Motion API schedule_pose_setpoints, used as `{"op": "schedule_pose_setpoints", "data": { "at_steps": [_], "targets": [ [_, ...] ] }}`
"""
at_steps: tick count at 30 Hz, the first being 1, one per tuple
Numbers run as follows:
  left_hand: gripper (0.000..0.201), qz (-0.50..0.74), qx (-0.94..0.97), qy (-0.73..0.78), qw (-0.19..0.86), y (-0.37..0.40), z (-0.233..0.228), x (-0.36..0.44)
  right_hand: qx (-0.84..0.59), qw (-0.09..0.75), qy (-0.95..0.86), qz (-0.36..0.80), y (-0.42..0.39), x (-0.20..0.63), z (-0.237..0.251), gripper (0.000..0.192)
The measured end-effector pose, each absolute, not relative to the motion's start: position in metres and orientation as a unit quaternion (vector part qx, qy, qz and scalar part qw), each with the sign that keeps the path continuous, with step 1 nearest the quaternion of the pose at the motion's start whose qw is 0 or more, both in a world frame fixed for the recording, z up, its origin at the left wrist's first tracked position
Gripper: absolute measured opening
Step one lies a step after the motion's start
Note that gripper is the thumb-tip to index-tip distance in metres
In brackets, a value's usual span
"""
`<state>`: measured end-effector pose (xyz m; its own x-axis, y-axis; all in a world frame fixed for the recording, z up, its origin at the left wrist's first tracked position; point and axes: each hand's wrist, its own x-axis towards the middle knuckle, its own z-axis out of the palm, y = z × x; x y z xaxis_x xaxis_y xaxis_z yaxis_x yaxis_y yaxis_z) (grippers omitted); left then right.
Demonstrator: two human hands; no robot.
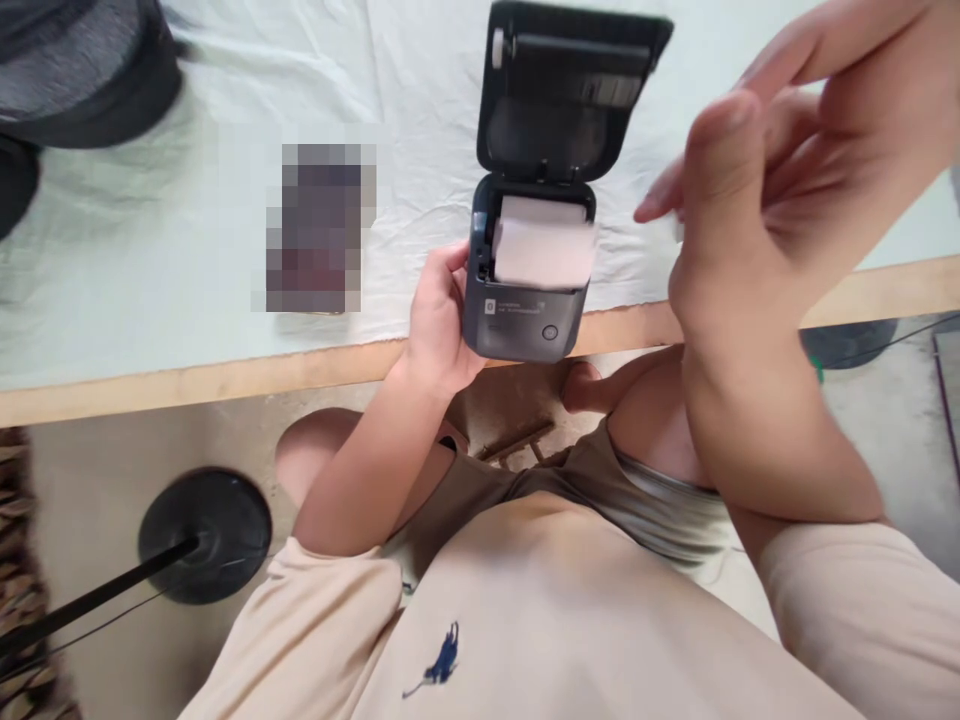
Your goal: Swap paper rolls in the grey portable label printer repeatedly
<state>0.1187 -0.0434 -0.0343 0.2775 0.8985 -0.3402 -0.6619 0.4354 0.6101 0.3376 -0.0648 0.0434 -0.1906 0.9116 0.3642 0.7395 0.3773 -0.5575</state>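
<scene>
Black printer point(521, 330), lid point(559, 110) raised to 12 o'clock, paper roll point(544, 254) inside: held over the 6 o'clock table edge point(322, 364). Left hand point(441, 325) grips printer at 8 o'clock. Right hand point(787, 200): 2 o'clock, half-curled, nothing visibly held.

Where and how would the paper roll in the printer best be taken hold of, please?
The paper roll is probably best pinched by its exposed rounded face, with the right hand coming from above: the lid stands open, leaving that face uncovered, while the left hand holds the printer on its left.
</scene>
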Motion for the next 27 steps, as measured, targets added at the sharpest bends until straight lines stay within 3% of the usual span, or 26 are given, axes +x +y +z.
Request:
{"op": "schedule_pose_setpoints", "data": {
  "at_steps": [3, 9, 14, 18, 20, 22, 25, 27],
  "targets": [
    [0.026, 0.508, 0.179, 0.33, 0.775, -0.043, -0.037, 0.118, -0.544, 0.338, -0.758, 0.127, -0.065, 0.323, 0.04, 0.036],
    [0.034, 0.47, 0.194, 0.323, 0.799, -0.044, -0.028, 0.12, -0.527, 0.316, -0.785, 0.076, -0.059, 0.302, 0.031, 0.008],
    [0.024, 0.468, 0.226, 0.337, 0.785, -0.05, -0.023, 0.124, -0.588, 0.175, -0.787, 0.064, -0.049, 0.308, 0.021, 0.03],
    [0.017, 0.474, 0.22, 0.327, 0.787, -0.053, -0.02, 0.125, -0.582, 0.16, -0.798, 0.005, -0.048, 0.308, 0.02, 0.042],
    [0.019, 0.459, 0.21, 0.326, 0.8, -0.054, -0.017, 0.124, -0.555, 0.211, -0.803, 0.055, -0.051, 0.309, 0.027, 0.044],
    [0.026, 0.451, 0.205, 0.322, 0.807, -0.053, -0.016, 0.122, -0.529, 0.316, -0.77, 0.167, -0.054, 0.314, 0.034, 0.041],
    [0.033, 0.455, 0.214, 0.309, 0.807, -0.05, -0.017, 0.118, -0.488, 0.509, -0.616, 0.353, -0.052, 0.326, 0.033, 0.037],
    [0.034, 0.465, 0.214, 0.294, 0.807, -0.048, -0.02, 0.115, -0.478, 0.564, -0.522, 0.424, -0.047, 0.334, 0.022, 0.032]
  ]
}}
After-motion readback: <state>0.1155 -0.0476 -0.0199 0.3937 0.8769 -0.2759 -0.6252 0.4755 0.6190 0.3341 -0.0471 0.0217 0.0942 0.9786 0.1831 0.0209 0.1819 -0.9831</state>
